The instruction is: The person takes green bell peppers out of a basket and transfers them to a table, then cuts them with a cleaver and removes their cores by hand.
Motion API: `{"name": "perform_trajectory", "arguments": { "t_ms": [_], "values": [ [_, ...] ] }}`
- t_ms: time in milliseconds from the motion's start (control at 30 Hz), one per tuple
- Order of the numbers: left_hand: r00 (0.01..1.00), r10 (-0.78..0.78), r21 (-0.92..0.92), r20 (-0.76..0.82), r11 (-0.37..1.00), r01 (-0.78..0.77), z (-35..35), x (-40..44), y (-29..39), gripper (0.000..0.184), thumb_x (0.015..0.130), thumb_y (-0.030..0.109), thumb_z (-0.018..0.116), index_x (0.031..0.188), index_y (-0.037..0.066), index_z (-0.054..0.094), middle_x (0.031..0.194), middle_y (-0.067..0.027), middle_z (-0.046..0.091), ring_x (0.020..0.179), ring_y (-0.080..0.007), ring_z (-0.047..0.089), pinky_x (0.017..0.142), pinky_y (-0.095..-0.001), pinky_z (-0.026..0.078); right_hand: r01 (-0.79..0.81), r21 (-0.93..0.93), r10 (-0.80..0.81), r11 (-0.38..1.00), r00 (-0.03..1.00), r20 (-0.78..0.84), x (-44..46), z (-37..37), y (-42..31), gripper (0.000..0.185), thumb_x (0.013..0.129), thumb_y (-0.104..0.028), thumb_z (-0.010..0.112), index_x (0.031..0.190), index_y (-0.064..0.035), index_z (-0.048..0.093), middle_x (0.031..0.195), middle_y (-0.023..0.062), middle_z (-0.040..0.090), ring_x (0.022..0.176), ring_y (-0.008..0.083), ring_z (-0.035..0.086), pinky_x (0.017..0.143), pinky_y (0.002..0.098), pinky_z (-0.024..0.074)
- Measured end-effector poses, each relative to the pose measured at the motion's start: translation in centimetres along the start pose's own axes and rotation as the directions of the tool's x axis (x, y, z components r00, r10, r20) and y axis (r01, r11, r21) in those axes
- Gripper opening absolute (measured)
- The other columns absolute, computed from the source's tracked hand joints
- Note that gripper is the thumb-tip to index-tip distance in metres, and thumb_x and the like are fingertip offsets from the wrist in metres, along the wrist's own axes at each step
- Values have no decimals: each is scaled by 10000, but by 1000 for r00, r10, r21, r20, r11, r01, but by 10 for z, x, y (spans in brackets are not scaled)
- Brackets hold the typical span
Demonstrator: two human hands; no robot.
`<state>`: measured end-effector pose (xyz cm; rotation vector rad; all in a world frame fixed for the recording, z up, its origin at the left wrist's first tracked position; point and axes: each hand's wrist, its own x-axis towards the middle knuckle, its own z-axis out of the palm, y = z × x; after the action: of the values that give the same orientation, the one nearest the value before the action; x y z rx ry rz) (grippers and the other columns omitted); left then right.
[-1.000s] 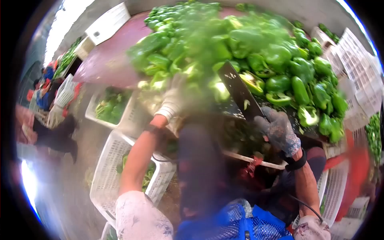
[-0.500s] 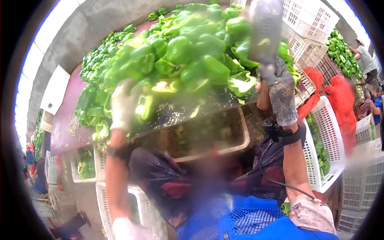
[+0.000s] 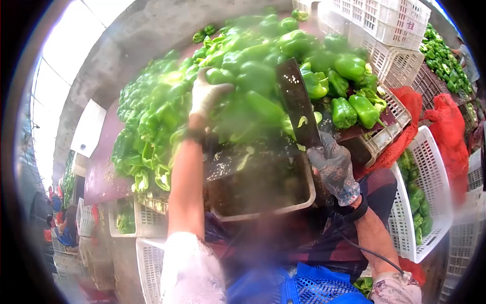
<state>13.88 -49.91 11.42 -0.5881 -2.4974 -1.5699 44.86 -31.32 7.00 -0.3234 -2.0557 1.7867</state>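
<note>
My right hand [image 3: 334, 164], in a grey patterned glove, is closed round the handle of a cleaver [image 3: 302, 109]. The broad dark blade points up and away, with pale seeds and bits stuck to it. My left hand [image 3: 205, 96], in a light glove, reaches into the heap of green bell peppers [image 3: 152, 109]. Its thumb and fingers are spread beside a whole green bell pepper [image 3: 220, 76]; blur hides how far they touch it. Cut pepper halves [image 3: 162, 176] lie at the heap's near left edge. Several whole peppers [image 3: 362, 109] sit right of the blade.
Below the seed-strewn table edge [image 3: 228, 164] is a bin with a pale rim [image 3: 263, 215]. White crates of peppers [image 3: 433, 187] stand at right, near red mesh sacks [image 3: 448, 137]. Stacked crates [image 3: 390, 55] rise at the back right. Other people are at work far off.
My left hand has moved away and to the right, into the heap, its fingers now spread. My right hand has come down with the cleaver, whose blade now leans to the left.
</note>
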Motion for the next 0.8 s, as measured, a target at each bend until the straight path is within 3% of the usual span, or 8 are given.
{"name": "perform_trajectory", "arguments": {
  "t_ms": [133,333,367,433,533,600,700,800],
  "values": [
    [987,29,-355,-160,931,-85,-20,-81,3,826,628,110,879,1321,140,430,1119,-117,603,947,-219,620,763,-338,572,159,-71,-154,985,985,73,-1,6,5,339,910,-114,609,1245,-61,613,717,-42,599,553,36,495,515,225,422],
    [941,146,-62,-306,983,-172,-1,-205,-85,983,558,35,917,1354,175,358,1288,-96,485,1144,-258,526,990,-404,496,331,-88,-304,939,924,233,-16,48,-8,360,900,-81,614,1257,-39,590,690,8,595,554,73,516,521,258,434],
    [923,105,-215,-371,957,-195,5,-224,-58,926,599,7,884,1346,173,362,1285,-101,483,1133,-255,535,956,-384,515,405,-123,-361,906,891,275,-19,53,-10,368,899,-84,616,1262,-37,584,704,33,612,570,96,542,537,272,447],
    [963,-189,-554,-192,831,52,-9,-234,-42,863,673,-30,819,1368,178,352,1263,-111,497,1102,-251,552,902,-361,539,620,-194,-536,761,768,351,-20,64,-8,377,896,-92,621,1267,-38,576,732,79,643,605,150,592,573,304,472],
    [936,-349,-792,50,557,250,-26,-240,-10,808,768,-64,723,1425,188,326,1261,-125,507,1102,-241,554,892,-345,533,658,-330,-515,677,744,425,-29,83,-19,361,892,-116,634,1244,-47,588,797,156,671,694,274,649,646,367,499],
    [942,-319,-828,106,496,261,-31,-243,-11,805,793,-64,698,1453,185,308,1284,-133,505,1120,-239,550,913,-328,514,510,-449,-323,734,843,430,-28,94,-24,348,893,-120,636,1230,-44,594,802,162,670,695,290,646,647,373,499],
    [934,-261,-898,244,303,319,-38,-247,-16,815,813,-44,683,1490,167,281,1310,-148,507,1145,-245,544,952,-316,483,473,-422,-303,774,861,409,-26,99,-38,237,895,-220,592,1065,-54,597,827,221,653,758,416,641,689,499,519],
    [948,-252,-847,193,446,291,-41,-248,-21,805,800,-14,692,1483,142,294,1296,-165,522,1145,-257,549,960,-325,477,462,-428,-325,777,876,355,-32,102,-71,246,925,-244,570,1078,-52,596,779,207,660,748,420,647,691,513,511]
  ]
}}
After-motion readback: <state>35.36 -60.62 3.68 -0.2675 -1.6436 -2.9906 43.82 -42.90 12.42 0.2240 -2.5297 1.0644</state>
